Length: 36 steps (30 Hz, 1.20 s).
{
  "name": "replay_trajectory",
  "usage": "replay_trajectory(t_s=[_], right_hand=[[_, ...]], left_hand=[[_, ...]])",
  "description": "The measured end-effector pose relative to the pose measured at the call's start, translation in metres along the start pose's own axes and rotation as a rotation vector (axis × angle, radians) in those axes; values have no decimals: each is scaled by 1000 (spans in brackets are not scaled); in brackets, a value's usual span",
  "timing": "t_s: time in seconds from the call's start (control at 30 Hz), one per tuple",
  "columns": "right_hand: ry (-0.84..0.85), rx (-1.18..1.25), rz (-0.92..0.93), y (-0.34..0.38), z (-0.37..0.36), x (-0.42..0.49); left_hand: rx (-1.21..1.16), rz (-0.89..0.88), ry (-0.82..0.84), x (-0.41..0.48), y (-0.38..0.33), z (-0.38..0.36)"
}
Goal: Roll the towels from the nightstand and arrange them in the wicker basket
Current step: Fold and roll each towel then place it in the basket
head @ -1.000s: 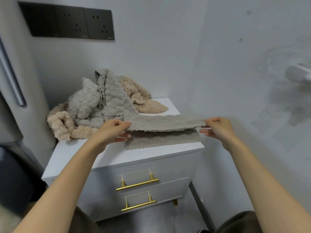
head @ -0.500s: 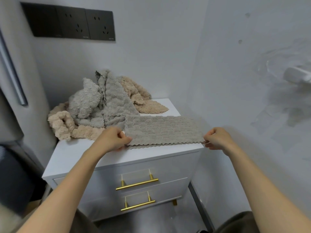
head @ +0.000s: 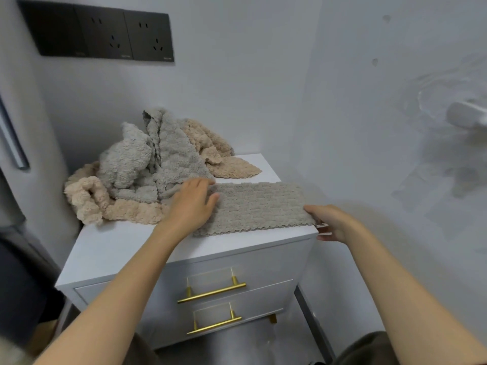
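Two hands are set at opposite ends of one grey towel strip [head: 258, 206], which lies folded lengthwise and flat along the right part of the nightstand [head: 126, 248], at the centre of the frame. The left hand [head: 189, 206] is pressed palm down on the strip's left end with its fingers straight and spread, most likely so that the fold is pinned and smoothed. The right hand [head: 329, 222] is placed at the strip's right end, at the nightstand's corner. Its thumb is laid on the scalloped edge and its fingers reach past the corner below it, but whether the cloth is truly pinched cannot be told. The strip appears to be kept taut and straight so that an even roll can be started from one end.

Several unrolled towels are left in a loose heap [head: 147, 175] of grey and beige at the back left of the nightstand, touching the strip's left end. They are judged to be waiting their turn. No wicker basket is in view, so no towel can be counted as arranged yet.
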State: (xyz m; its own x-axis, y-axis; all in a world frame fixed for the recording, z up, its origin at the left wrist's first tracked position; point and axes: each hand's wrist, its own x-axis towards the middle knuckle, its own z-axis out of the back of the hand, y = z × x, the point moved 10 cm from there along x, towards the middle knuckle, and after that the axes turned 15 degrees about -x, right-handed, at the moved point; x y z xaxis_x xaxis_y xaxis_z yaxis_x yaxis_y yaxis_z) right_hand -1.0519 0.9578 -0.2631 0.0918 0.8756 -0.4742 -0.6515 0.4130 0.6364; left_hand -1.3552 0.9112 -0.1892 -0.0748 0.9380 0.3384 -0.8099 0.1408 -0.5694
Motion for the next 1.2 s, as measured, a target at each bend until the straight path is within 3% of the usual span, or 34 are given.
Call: replay_trajectory(t_s=[0.17,0.3,0.47,0.6,0.7,0.8,0.93,1.07,1.2], right_hand=[[-38,133,-4,4,3,8],[-209,88,124,19,22,11],[-594,-282,246,43,53,3],[-713,-365,309,67,61,-8],[-648,-166,367,81,57,-2],[-509,162,396,93,44,9],[-390,371,502,120,21,14],[-347,160,684,150,-2,10],[-274,-92,715,151,-24,9]], left_hand=[[162,127,23,15,19,-11],[212,207,3,22,32,-6],[-165,286,87,19,29,-6],[-387,366,120,7,25,0],[-635,516,235,-15,22,-10],[-756,625,372,-39,14,-22],[-892,739,529,-62,3,-37],[-1005,810,552,-69,0,-48],[-1054,816,582,-77,-8,-55]])
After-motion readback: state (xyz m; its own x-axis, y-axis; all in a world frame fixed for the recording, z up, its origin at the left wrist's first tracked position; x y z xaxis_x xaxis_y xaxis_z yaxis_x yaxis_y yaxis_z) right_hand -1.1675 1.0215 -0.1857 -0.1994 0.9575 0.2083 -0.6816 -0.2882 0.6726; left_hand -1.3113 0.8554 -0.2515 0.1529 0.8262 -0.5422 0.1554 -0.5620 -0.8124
